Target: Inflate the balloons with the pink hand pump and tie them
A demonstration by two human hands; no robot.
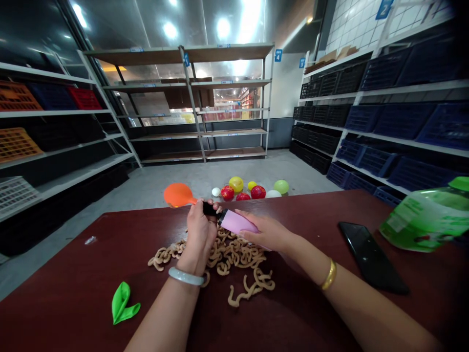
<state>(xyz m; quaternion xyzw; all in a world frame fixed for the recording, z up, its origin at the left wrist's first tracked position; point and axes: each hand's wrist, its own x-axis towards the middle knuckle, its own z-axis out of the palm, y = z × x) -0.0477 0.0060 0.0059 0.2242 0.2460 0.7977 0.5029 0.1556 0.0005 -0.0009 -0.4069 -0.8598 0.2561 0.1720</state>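
Note:
An orange balloon (178, 195), partly filled, sticks out to the left of my left hand (202, 222). My left fingers are closed around the balloon's neck where it meets the black nozzle (210, 209) of a hand pump. The pump's pink body (236, 222) lies in my right hand (266, 230), which is wrapped round it from the right. Both hands are above a pile of tan, curly, worm-like pieces (234, 252), whose kind I cannot make out. A flat green balloon (122, 304) rests on the table, left of my left forearm.
On the dark red table (300, 308), a black phone (370, 254) and a green-filled bottle (421, 220) stand to the right. Several inflated balloons (258, 192) show beyond the far edge. Shelves with blue crates (381, 166) line the right; a rack (198, 102) stands behind.

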